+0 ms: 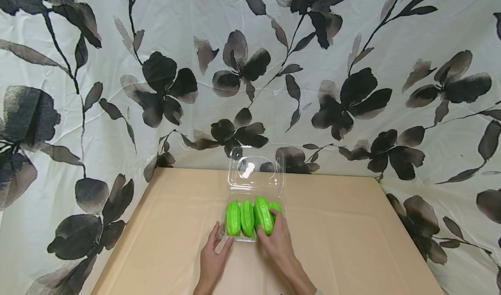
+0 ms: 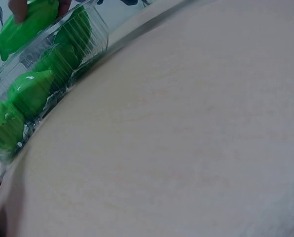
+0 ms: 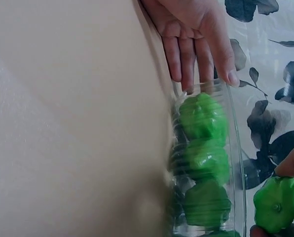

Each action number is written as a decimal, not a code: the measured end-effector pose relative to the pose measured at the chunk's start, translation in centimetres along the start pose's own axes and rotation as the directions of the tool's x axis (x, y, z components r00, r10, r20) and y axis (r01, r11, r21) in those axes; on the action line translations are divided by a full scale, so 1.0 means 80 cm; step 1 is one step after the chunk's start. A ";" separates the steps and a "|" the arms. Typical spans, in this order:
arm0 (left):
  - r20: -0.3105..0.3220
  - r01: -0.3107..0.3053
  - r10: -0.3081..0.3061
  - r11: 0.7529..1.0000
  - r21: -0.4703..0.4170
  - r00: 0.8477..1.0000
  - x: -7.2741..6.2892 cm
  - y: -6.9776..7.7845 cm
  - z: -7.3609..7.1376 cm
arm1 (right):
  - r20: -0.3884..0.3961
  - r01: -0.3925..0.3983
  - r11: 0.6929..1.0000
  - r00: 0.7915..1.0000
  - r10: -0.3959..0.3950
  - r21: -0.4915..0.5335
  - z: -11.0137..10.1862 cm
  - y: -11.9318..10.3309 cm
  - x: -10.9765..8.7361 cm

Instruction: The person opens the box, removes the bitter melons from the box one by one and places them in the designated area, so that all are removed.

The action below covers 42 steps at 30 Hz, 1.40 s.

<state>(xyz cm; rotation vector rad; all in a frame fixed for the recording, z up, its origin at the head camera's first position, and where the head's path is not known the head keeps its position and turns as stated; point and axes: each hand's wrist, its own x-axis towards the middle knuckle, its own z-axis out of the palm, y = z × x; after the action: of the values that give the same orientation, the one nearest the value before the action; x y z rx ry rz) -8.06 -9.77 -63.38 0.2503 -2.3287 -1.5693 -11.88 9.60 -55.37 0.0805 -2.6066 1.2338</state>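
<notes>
A clear plastic clamshell box [image 1: 243, 239] stands on the table with its lid [image 1: 256, 169] raised at the back. Inside are several glossy green ridged vegetables [image 1: 232, 218], gourd-like with pointed ends, side by side. My right hand [image 1: 281, 245] holds another such green vegetable [image 1: 263, 214] between thumb and fingers; in the left wrist view this one [image 2: 26, 29] is above the box rim, tilted. My left hand [image 1: 213, 256] touches the box's left front corner. In the right wrist view its fingers [image 3: 186, 61] lie straight against the end wall, thumb by the rim.
A light tan covering lies over the table [image 1: 332, 234]. Behind it and at both sides hangs a white cloth [image 1: 297, 125] with dark floral print. The raised lid reaches the table's back edge.
</notes>
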 end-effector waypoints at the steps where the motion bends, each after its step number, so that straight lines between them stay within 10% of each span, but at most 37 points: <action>1: -0.001 0.000 0.000 1.000 -0.001 1.000 0.000 0.000 0.000 | 0.001 -0.011 1.000 1.000 0.011 -0.001 -0.001 0.000 -0.001; 42: -0.004 -0.019 0.019 1.000 -0.002 1.000 0.001 0.004 -0.002 | -0.190 -0.217 0.976 0.957 0.217 0.024 -0.062 0.058 -0.001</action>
<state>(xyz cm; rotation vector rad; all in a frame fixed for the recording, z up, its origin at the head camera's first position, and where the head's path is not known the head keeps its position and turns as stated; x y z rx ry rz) -8.06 -9.77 -63.00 0.2301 -2.3198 -1.5606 -11.50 16.33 -55.86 -0.3176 -2.4955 1.2466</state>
